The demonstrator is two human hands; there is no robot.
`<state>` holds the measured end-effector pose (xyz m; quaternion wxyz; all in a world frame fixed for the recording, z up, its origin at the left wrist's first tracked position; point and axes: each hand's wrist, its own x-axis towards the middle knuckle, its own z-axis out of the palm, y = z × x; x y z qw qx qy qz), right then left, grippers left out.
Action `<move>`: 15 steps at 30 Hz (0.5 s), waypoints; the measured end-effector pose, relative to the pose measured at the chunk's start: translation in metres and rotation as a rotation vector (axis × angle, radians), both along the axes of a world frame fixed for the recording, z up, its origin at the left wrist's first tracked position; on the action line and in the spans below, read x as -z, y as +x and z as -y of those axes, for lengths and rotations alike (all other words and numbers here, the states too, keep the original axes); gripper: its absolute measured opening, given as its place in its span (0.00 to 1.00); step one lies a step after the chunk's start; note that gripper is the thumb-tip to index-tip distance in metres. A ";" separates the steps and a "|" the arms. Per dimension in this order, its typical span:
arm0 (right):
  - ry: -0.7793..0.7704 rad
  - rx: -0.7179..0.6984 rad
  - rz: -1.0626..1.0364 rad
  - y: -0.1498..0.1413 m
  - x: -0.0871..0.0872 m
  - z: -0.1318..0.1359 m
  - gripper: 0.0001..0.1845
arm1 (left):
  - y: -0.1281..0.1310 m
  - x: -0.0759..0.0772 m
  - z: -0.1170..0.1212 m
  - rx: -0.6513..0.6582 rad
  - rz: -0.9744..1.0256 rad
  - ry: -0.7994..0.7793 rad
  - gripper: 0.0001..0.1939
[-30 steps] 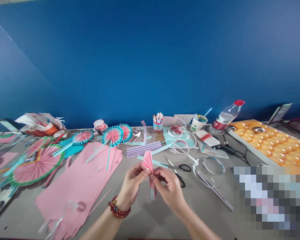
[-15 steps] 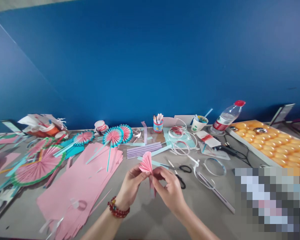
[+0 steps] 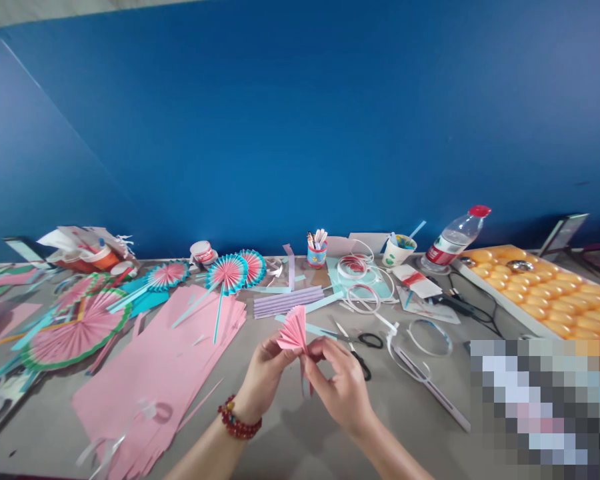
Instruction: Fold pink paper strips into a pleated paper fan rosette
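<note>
A pleated pink paper fan (image 3: 293,328) is held upright over the table, its folds spread at the top and gathered at the bottom. My left hand (image 3: 265,370), with a red bead bracelet on the wrist, pinches its lower left side. My right hand (image 3: 337,380) pinches the gathered part from the right, fingertips close to the left thumb. A narrow tail of paper hangs below the fingers. Just right of my right hand lie black-handled scissors (image 3: 360,353). Behind the fan is a stack of folded purple paper strips (image 3: 289,301).
Pink paper sheets (image 3: 140,373) lie at left, near finished blue-edged fans (image 3: 227,273) and a green-edged fan (image 3: 80,333). Rolled white strips (image 3: 364,297), a pen cup (image 3: 317,252), a paper cup (image 3: 399,249), a bottle (image 3: 453,240) and a yellow bumpy panel (image 3: 545,287) stand along the back and right.
The pink fan's folds have spread a little wider toward the left. Both hands keep their pinch on it, nearly in the same place. The view has shifted slightly.
</note>
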<state>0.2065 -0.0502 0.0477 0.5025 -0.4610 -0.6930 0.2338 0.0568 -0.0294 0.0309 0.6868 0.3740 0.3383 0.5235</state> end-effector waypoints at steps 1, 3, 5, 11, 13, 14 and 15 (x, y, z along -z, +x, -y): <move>-0.006 -0.001 0.003 0.000 0.000 0.000 0.08 | 0.000 0.000 0.000 -0.004 0.008 -0.009 0.07; -0.028 -0.011 0.008 0.000 -0.001 0.001 0.09 | 0.002 -0.002 0.000 -0.007 0.031 -0.029 0.08; -0.042 -0.024 0.015 0.000 -0.001 0.001 0.10 | 0.002 -0.003 0.000 0.012 0.063 -0.048 0.09; -0.100 -0.048 -0.048 -0.001 -0.001 0.000 0.11 | 0.004 -0.006 0.000 0.033 0.091 -0.080 0.07; -0.131 -0.052 -0.074 -0.001 -0.001 0.000 0.12 | 0.004 -0.005 0.000 0.024 0.082 -0.074 0.07; -0.136 -0.051 -0.075 -0.001 0.000 0.000 0.12 | 0.004 -0.005 0.000 0.023 0.080 -0.071 0.07; -0.136 -0.050 -0.070 0.000 -0.001 0.000 0.12 | 0.004 -0.005 0.000 0.023 0.079 -0.069 0.07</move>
